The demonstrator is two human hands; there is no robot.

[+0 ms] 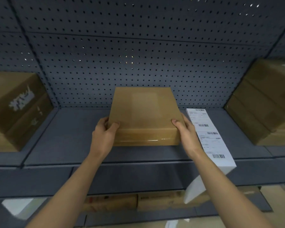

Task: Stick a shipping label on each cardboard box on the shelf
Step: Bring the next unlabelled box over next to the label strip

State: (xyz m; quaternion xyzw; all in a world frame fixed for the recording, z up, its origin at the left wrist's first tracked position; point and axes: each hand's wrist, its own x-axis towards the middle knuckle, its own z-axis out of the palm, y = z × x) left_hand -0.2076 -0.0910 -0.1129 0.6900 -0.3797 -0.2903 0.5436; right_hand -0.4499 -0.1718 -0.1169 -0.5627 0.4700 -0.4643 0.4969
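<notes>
Both hands gripped a flat box (144, 116) in the middle of the shelf (69, 137): the left hand (104, 134) clasped its near left corner, the right hand (186, 130) its near right corner, thumbs on top. A label strip (209, 139) lay just right of it.

Stockroom: grey pegboard-backed shelving (82, 134), cardboard boxes (268, 102), shipping labels (211, 137).

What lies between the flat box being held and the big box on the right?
In the head view, a strip of shipping labels lies on the shelf there, overhanging its front edge, next to the right hand gripping the flat box.
</notes>
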